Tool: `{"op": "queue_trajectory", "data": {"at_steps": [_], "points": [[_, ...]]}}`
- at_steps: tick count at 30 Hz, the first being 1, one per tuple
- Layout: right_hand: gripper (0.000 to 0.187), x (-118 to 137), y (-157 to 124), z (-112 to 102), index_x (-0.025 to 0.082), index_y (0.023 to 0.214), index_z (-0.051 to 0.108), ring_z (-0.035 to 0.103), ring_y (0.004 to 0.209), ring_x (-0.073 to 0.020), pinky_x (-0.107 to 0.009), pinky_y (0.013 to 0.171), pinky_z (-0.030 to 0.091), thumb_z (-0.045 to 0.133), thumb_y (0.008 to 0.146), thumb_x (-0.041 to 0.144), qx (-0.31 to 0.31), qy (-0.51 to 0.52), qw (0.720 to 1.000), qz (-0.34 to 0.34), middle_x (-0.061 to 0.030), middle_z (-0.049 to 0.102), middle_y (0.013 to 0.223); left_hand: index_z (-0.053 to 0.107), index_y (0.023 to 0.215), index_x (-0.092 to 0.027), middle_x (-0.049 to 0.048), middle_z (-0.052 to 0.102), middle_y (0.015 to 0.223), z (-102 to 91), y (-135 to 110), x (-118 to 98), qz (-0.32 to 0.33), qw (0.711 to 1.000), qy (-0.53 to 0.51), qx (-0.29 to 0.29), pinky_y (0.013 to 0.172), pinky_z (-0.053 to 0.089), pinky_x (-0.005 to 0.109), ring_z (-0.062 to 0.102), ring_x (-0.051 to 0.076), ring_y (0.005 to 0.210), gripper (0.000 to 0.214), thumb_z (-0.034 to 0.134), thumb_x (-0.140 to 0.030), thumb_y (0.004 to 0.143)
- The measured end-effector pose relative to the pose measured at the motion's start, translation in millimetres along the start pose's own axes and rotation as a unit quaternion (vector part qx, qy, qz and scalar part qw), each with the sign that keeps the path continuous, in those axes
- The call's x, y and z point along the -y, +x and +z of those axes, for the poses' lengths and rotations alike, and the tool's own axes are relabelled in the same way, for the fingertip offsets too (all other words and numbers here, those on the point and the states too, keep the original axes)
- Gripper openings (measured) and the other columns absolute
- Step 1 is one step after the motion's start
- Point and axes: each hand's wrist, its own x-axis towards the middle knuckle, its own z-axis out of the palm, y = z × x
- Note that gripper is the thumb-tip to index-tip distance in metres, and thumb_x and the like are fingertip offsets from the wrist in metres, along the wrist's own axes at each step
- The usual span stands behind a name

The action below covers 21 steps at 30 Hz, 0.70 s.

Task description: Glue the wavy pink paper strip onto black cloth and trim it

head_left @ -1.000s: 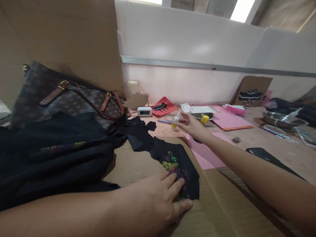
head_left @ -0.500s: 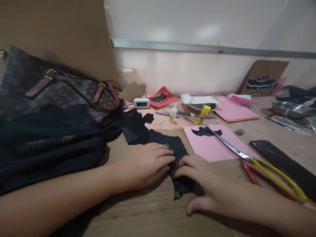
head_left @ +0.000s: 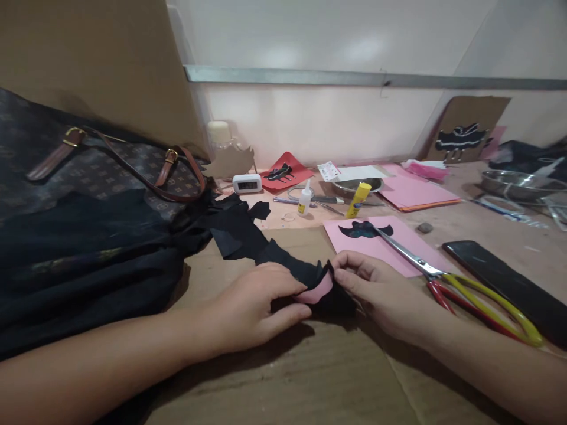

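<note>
Between my hands is a piece of black fabric (head_left: 334, 300) with a pink paper shape (head_left: 319, 290) showing against it. My left hand (head_left: 261, 301) pinches the left end, thumb below and fingers above. At the right, my right hand (head_left: 372, 283) grips the fabric's upper edge between thumb and fingers. The fabric is raised a little off the cardboard (head_left: 266, 378). Just behind lies more black fabric (head_left: 239, 233). A pink sheet (head_left: 407, 257) with a black cut-out shape (head_left: 363, 229) lies beyond my right hand, and scissors (head_left: 425, 268) with red and yellow handles rest across it.
A brown handbag (head_left: 110, 165) and a heap of black cloth (head_left: 97, 254) fill the left side. Farther back are a small clock (head_left: 247, 183), a glue bottle (head_left: 305, 199), a glue stick (head_left: 358, 200) and a metal bowl (head_left: 522, 183). At right lies a dark phone (head_left: 500, 283).
The fabric lay patterned side up under both hands; now it is lifted and turned, showing its plain back and the pink paper. Both hands have gone from pressing it to pinching it.
</note>
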Motion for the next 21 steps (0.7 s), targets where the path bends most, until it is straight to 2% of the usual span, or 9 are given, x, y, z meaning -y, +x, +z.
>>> {"op": "queue_trajectory", "data": {"at_steps": [2,4,6,8,11,13,17,21], "points": [[0.036,-2.2,1.2,-1.3,0.019,0.091,0.066,0.063,0.073,-0.0148,-0.025,0.065,0.05,0.075,0.084,0.054,-0.008,0.037,0.999,0.013,-0.0018,0.071,0.085,0.073,0.096,-0.018,0.0049,0.074,0.088,2.3,0.5,-0.8,-0.031,0.999,-0.002,-0.015,0.074,0.049,0.026,0.067,0.016,0.08,0.024,0.053,-0.03,0.101],[0.042,-3.3,1.4,-2.6,0.019,0.096,0.07,0.067,0.078,-0.0166,-0.028,0.071,0.053,0.068,0.088,0.06,0.0,0.033,0.999,0.012,-0.0041,0.073,0.089,0.074,0.091,-0.018,0.0035,0.074,0.083,4.5,1.0,-0.6,-0.056,0.998,-0.011,-0.024,0.068,0.047,0.025,0.066,0.015,0.073,0.026,0.053,-0.031,0.101],[0.05,-2.7,1.2,-3.7,0.02,0.104,0.072,0.07,0.088,-0.0203,-0.033,0.081,0.056,0.061,0.09,0.066,0.023,0.023,0.999,-0.011,-0.007,0.075,0.096,0.074,0.09,-0.018,0.0027,0.074,0.08,6.0,1.4,-0.6,-0.075,0.997,-0.015,-0.024,0.067,0.045,0.024,0.065,0.015,0.071,0.026,0.055,-0.031,0.1],[0.052,-0.7,1.5,-3.9,0.021,0.107,0.073,0.071,0.096,-0.022,-0.034,0.086,0.055,0.066,0.085,0.068,0.034,0.002,0.999,-0.042,-0.0077,0.076,0.102,0.074,0.086,-0.017,0.0025,0.073,0.077,6.7,1.8,-1.4,-0.087,0.996,-0.012,-0.022,0.066,0.044,0.024,0.065,0.015,0.07,0.028,0.055,-0.031,0.1],[0.043,1.8,2.5,-1.4,0.021,0.097,0.074,0.07,0.089,-0.0189,-0.03,0.081,0.054,0.085,0.073,0.055,0.006,-0.051,0.998,-0.038,-0.0038,0.077,0.096,0.074,0.083,-0.016,0.0026,0.072,0.074,7.1,2.2,-2.9,-0.092,0.995,-0.011,-0.023,0.065,0.043,0.025,0.064,0.015,0.069,0.031,0.054,-0.033,0.1],[0.035,1.7,2.7,1.2,0.02,0.087,0.075,0.069,0.082,-0.0164,-0.027,0.076,0.054,0.089,0.069,0.046,-0.017,-0.059,0.998,-0.015,-0.0012,0.077,0.088,0.075,0.086,-0.017,0.0028,0.073,0.076,7.1,2.2,-3.5,-0.089,0.996,-0.013,-0.024,0.066,0.043,0.025,0.064,0.015,0.07,0.03,0.054,-0.033,0.1],[0.026,-0.8,1.2,4.5,0.019,0.08,0.075,0.066,0.073,-0.0133,-0.024,0.068,0.051,0.085,0.076,0.043,-0.029,-0.036,0.999,-0.009,0.0003,0.076,0.081,0.076,0.091,-0.018,0.0026,0.074,0.078,6.7,2.2,-3.4,-0.086,0.996,-0.01,-0.02,0.066,0.042,0.026,0.064,0.015,0.071,0.03,0.052,-0.034,0.101],[0.025,0.1,0.1,5.6,0.019,0.08,0.075,0.065,0.074,-0.0143,-0.026,0.069,0.05,0.08,0.081,0.043,-0.019,-0.046,0.998,-0.028,-0.0006,0.076,0.082,0.075,0.085,-0.016,0.0032,0.072,0.075,6.9,3.0,-2.8,-0.079,0.997,0.0,-0.015,0.065,0.041,0.026,0.062,0.015,0.069,0.032,0.052,-0.032,0.1]]}}
